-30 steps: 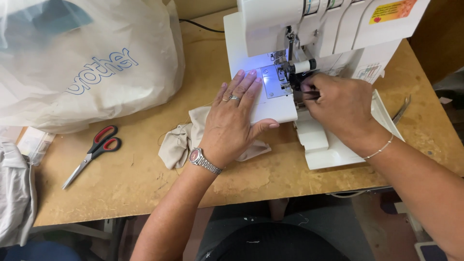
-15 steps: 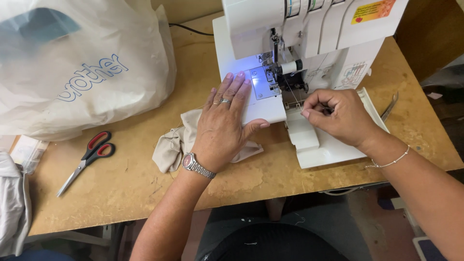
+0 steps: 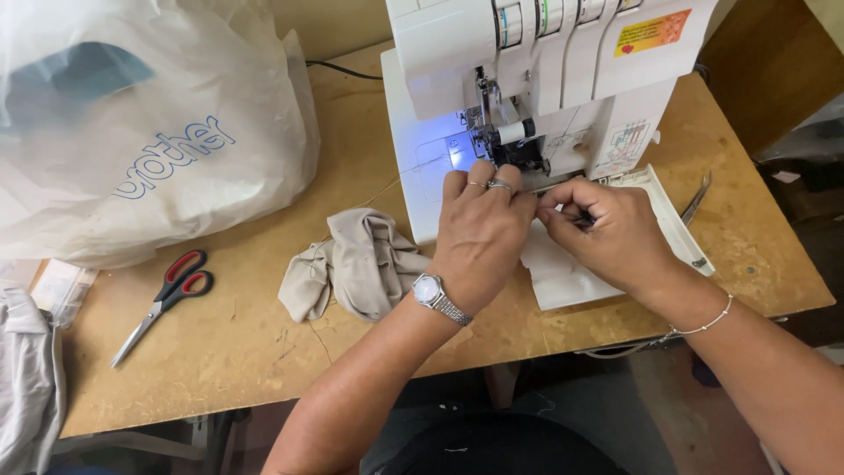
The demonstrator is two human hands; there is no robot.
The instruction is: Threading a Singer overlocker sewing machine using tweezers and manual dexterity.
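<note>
Both hands now meet below the lit needle: my left hand slid off the serger bed, right hand grip pinching something tiny, maybe thread. Beige cloth sits bunched on the bench.

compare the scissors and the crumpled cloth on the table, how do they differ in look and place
The scissors are hard metal with red and black handles, lying flat with blades shut; the beige cloth is soft and bunched in a heap. The scissors lie apart from both hands; the cloth sits right by the left hand. Both rest on the wooden table.
</note>
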